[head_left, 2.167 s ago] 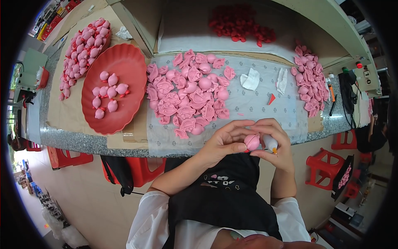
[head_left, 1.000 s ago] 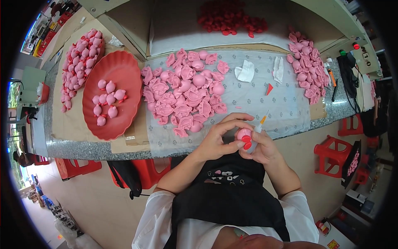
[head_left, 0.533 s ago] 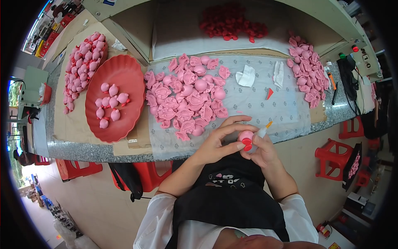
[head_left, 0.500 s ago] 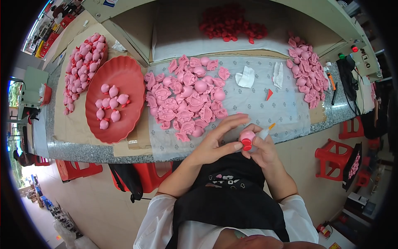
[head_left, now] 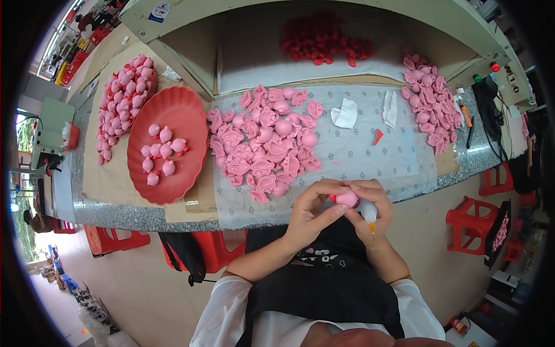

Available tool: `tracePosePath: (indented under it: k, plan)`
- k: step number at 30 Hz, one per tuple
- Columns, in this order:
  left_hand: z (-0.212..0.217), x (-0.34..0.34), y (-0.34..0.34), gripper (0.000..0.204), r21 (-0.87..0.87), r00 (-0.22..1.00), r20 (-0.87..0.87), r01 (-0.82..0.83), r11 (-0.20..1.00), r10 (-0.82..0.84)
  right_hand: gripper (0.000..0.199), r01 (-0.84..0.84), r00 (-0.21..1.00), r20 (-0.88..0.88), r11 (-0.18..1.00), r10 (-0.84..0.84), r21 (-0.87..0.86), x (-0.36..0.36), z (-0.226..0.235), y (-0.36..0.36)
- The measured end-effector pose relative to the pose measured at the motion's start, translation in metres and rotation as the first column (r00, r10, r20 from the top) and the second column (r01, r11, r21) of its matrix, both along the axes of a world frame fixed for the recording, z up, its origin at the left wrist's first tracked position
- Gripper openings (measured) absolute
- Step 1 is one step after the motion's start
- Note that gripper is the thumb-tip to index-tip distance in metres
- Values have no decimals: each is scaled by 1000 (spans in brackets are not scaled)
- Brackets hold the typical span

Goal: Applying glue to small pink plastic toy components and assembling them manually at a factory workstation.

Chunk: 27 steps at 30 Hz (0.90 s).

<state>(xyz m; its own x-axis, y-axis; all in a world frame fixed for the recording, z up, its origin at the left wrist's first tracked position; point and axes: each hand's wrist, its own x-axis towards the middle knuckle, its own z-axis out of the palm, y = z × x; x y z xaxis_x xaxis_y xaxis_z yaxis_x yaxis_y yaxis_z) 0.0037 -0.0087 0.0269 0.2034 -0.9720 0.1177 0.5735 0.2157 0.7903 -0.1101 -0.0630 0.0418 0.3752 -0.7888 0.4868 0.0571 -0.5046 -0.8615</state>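
We have the ball (head_left: 348, 199) right where both hands meet, held just above the front edge of the table (head_left: 133, 217). The left hand (head_left: 313, 215) has a narrow pinch on it, thumb below and fingers curled above, with the red piece (head_left: 333, 198) poking out at the ball's nine o'clock. Across from it, the right hand (head_left: 373, 215) wraps round the bottle (head_left: 368, 210), its upper fingertips reaching the ball too! And look at that orange nozzle (head_left: 372, 226): we see it aimed at six o'clock, towards the apron (head_left: 324, 289).

Out from the hands, at ten o'clock, we find the nearest pile (head_left: 269, 141), loose pink shells on the pale sheet (head_left: 376, 165). Further along that line sits the red plate (head_left: 173, 110), a small cluster of finished-looking pink rounds in its middle, and behind it the heap (head_left: 124, 104), pink and red together. At twelve we spot a white tissue (head_left: 345, 114), then red parts (head_left: 321, 40) deep in the cabinet (head_left: 179, 63). One o'clock gives us a red scrap (head_left: 378, 136), a second tissue (head_left: 390, 110) and, furthest out, more pink shells (head_left: 428, 101).
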Motion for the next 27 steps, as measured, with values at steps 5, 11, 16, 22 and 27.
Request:
tracePosePath:
  k: [5, 11, 16, 22, 27]
  plan:
    - [-3, 5, 0, 19, -41, 1000, 5, 25, 999, -25, 30, -9, 988, -152, 988, -15, -157, -1, 6, -7]
    - [-7, 6, 0, 13, -43, 995, -90, 44, 998, -48, 34, -27, 984, -175, 968, -18, -248, 0, 6, -11]
    - [-11, 6, 0, 14, 20, 973, -222, 67, 998, -61, 34, -20, 982, -184, 963, -30, -268, 4, 8, -12]
    - [-15, 1, 0, 12, 49, 956, -293, 53, 997, -36, 36, -54, 981, -194, 958, -2, -282, 4, 5, -18]
    - [-10, 3, -2, 10, 34, 949, -314, 28, 999, -16, 37, -64, 984, -174, 979, 30, -193, 7, 5, -14]
